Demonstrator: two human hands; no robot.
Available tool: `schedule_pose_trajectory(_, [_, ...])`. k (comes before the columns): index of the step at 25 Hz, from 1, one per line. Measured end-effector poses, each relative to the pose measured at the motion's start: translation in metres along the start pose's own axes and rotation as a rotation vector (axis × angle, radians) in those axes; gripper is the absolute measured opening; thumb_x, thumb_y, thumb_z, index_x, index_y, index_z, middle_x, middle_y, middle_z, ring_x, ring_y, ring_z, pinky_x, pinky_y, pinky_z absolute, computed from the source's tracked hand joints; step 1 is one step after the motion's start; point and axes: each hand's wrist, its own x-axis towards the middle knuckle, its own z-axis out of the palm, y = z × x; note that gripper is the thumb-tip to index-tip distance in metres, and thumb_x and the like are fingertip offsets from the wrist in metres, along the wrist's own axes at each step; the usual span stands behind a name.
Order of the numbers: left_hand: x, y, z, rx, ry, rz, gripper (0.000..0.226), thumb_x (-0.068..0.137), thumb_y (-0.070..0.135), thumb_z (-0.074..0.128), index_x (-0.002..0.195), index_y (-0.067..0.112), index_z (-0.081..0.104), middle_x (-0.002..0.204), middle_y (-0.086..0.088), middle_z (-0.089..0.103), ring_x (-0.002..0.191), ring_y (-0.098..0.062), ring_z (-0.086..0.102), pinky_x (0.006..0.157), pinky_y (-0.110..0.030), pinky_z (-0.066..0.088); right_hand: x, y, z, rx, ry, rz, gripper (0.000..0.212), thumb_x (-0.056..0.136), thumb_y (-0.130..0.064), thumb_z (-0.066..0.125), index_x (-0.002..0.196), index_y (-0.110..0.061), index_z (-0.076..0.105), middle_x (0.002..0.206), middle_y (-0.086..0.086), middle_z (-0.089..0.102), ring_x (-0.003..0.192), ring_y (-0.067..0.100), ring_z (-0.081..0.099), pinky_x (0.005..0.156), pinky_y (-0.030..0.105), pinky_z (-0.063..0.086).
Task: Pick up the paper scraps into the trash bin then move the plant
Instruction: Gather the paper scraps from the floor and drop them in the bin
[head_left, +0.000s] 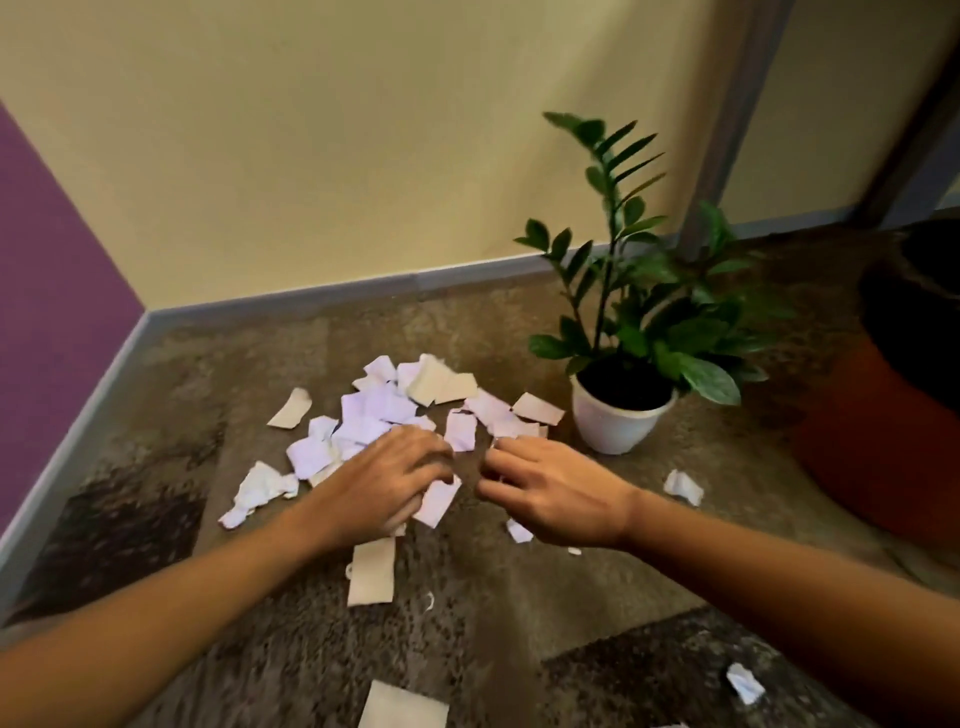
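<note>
Head view shows the paper scraps (374, 410) in a pile on the floor (571, 613), in the middle of the picture. A few loose bits lie apart, at 6 o'clock and 4 o'clock from the pile.

The left hand (384, 478) is down on the near edge of the pile, with its fingers curled round a scrap that sticks out under it. The right hand (550, 493) is just beside it at 3 o'clock, with its fingers bent down to the floor. It is blurry, so I cannot tell if it pinches a scrap. The two hands are close but do not touch.

The plant (639, 291) stands in its white pot (618, 426) near the pile, at 2 o'clock. The trash bin (883, 441) is farther out at 3 o'clock.

I think this is the first step, gathering scraps, and most of them are not picked up yet. Next the hands need to squeeze a good bunch, lift it and carry it to the bin without dropping bits or bumping the leaves.
</note>
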Motion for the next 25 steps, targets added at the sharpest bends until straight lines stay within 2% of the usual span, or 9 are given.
schedule_pose_trajectory(3, [-0.032,-0.031,0.019,0.044,-0.041,-0.299,0.035,0.085,0.025,0.05,0.118,0.019,0.059,0.13,-0.004,0.054,0.119,-0.024,0.051,0.103,-0.038,0.034,0.008,0.001,0.054,0.048,-0.138,0.197,0.037,0.082,-0.019,0.051,0.118,-0.015,0.056,0.119,0.013,0.056,0.103,0.026,0.052,0.079,0.038,0.05])
schedule_pose_trajectory(6, [-0.049,-0.061,0.046,0.065,-0.104,-0.643,0.055,0.081,0.044,0.058,0.132,0.03,0.044,0.147,-0.002,0.033,0.131,-0.029,0.032,0.108,-0.055,0.026,0.012,0.023,0.097,0.169,-0.217,0.54,0.057,0.083,-0.034,0.057,0.137,-0.029,0.039,0.146,0.01,0.037,0.131,0.028,0.037,0.101,0.043,0.043])
schedule_pose_trajectory(8, [-0.057,-0.08,0.066,-0.027,-0.17,-0.937,0.075,0.073,0.058,0.065,0.138,0.039,0.031,0.154,-0.001,0.013,0.138,-0.033,0.015,0.109,-0.063,0.017,0.007,0.043,0.121,0.225,-0.213,0.79,0.064,0.082,-0.046,0.059,0.14,-0.035,0.035,0.151,0.008,0.029,0.138,0.029,0.027,0.11,0.044,0.035])
schedule_pose_trajectory(11, [-0.07,-0.1,0.09,-0.275,-0.086,-1.291,0.088,0.068,0.063,0.068,0.141,0.044,0.022,0.155,-0.003,0.008,0.14,-0.038,0.015,0.11,-0.064,0.015,-0.01,0.067,0.148,0.255,-0.127,1.123,0.07,0.078,-0.06,0.061,0.14,-0.041,0.034,0.154,0.008,0.024,0.14,0.031,0.024,0.113,0.046,0.028])
schedule_pose_trajectory(14, [-0.08,-0.098,0.111,-0.146,-0.07,-1.219,0.077,0.078,0.063,0.058,0.144,0.041,0.024,0.155,0.0,0.02,0.141,-0.034,0.021,0.108,-0.068,0.011,-0.009,0.076,0.174,0.29,-0.166,1.158,0.076,0.077,-0.067,0.058,0.143,-0.045,0.026,0.157,0.008,0.016,0.143,0.033,0.017,0.117,0.05,0.019])
schedule_pose_trajectory(16, [-0.082,-0.096,0.118,-0.074,-0.032,-1.134,0.068,0.084,0.06,0.052,0.143,0.036,0.03,0.153,0.003,0.03,0.141,-0.03,0.026,0.107,-0.069,0.014,0.009,0.082,0.186,0.319,-0.131,1.086,0.077,0.077,-0.064,0.06,0.144,-0.044,0.027,0.157,0.007,0.016,0.144,0.032,0.015,0.118,0.05,0.015])
schedule_pose_trajectory(20, [-0.086,-0.1,0.116,-0.077,0.038,-1.115,0.059,0.085,0.059,0.035,0.137,0.031,0.04,0.144,0.008,0.042,0.135,-0.019,0.038,0.109,-0.065,0.019,0.071,0.092,0.206,0.478,-0.071,0.873,0.08,0.073,-0.055,0.067,0.142,-0.048,0.026,0.157,0.004,0.013,0.143,0.031,0.018,0.115,0.052,0.016])
schedule_pose_trajectory(23, [-0.087,-0.102,0.118,-0.071,0.042,-1.096,0.055,0.085,0.056,0.032,0.131,0.03,0.045,0.139,0.009,0.047,0.131,-0.017,0.042,0.109,-0.063,0.021,0.128,0.109,0.216,0.487,-0.2,0.806,0.1,0.06,-0.074,0.067,0.141,-0.057,0.012,0.16,0.001,-0.006,0.145,0.037,0.008,0.11,0.067,0.01])
schedule_pose_trajectory(25, [-0.088,-0.101,0.118,-0.072,0.032,-1.087,0.053,0.086,0.056,0.033,0.13,0.031,0.046,0.139,0.01,0.047,0.132,-0.016,0.042,0.109,-0.063,0.021,0.162,0.127,0.219,0.479,-0.368,0.767,0.112,0.054,-0.073,0.072,0.142,-0.058,0.005,0.159,0.002,-0.018,0.143,0.048,0.008,0.105,0.073,0.01])
